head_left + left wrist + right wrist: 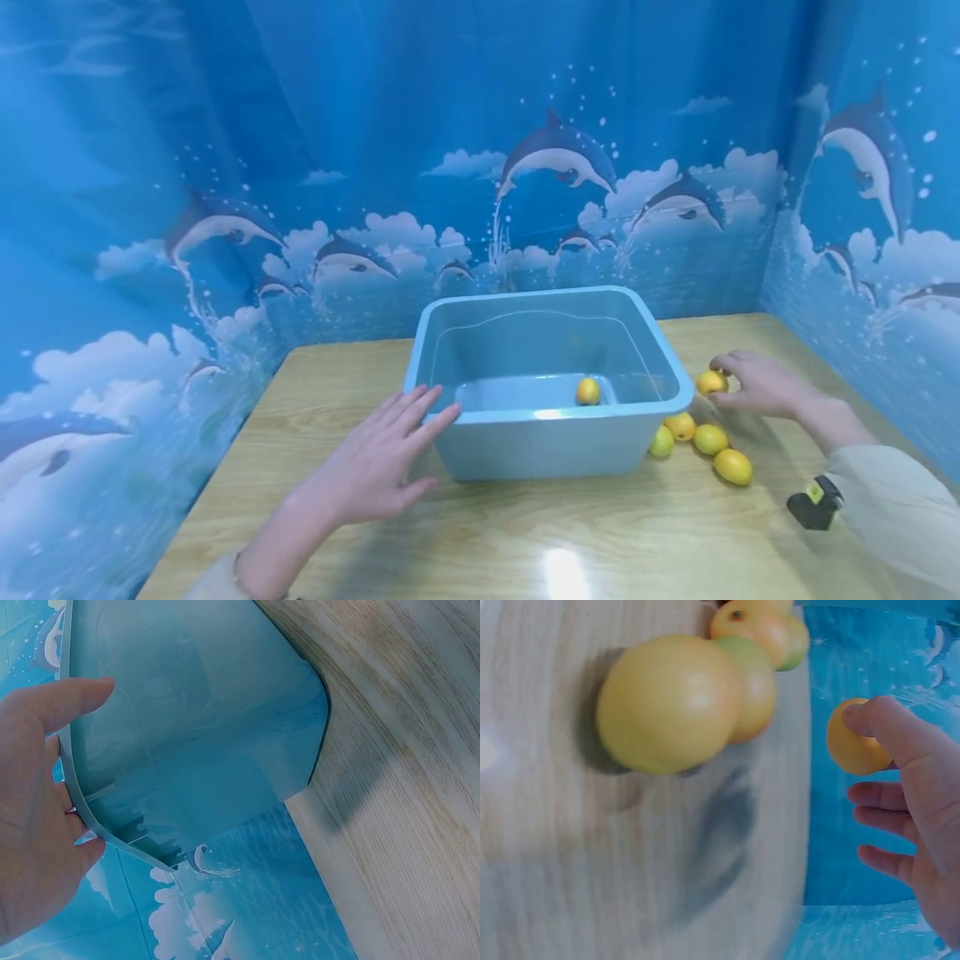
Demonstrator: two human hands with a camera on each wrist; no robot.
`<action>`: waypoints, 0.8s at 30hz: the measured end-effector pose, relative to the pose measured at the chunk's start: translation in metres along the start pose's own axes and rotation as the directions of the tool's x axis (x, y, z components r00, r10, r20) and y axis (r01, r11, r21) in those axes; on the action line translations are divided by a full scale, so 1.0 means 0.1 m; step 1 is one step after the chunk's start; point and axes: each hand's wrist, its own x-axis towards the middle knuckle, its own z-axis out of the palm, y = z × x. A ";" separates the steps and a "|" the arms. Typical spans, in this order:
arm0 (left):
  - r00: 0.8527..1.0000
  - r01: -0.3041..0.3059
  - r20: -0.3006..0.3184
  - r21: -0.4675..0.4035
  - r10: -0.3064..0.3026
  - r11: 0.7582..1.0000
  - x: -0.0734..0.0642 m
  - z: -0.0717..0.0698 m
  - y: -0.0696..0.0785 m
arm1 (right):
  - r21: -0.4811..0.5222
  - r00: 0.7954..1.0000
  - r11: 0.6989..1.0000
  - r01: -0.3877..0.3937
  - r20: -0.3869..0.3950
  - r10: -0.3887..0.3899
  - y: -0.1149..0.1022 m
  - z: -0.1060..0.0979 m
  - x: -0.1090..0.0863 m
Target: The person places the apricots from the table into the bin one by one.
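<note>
A light-blue plastic bin [536, 442] stands on the table with one yellow-orange fruit [588, 391] on its floor. At its near left corner is my left hand [375, 467], fingers straight and spread, fingertips right at the rim. In the left wrist view, the thumb lies across the bin's outer wall [210, 727] and the other fingers show behind the rim. To the right of the bin, my right hand [761, 385] pinches another yellow-orange fruit [855, 742] between thumb and fingers. The remaining fingers are loosely bent away from it.
Several yellow, orange and greenish fruits, among them a yellow one [732, 467], lie by the bin's right front corner. A blue dolphin-print curtain [390, 125] encloses the wooden table [337, 383] at the back and sides. A black device [814, 502] sits at the right cuff.
</note>
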 end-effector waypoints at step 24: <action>1.000 -0.005 -0.004 -0.009 0.005 1.000 0.01 -0.02 0.01 | -0.095 0.998 0.994 -0.060 0.022 0.062 -0.31 -0.90 0.18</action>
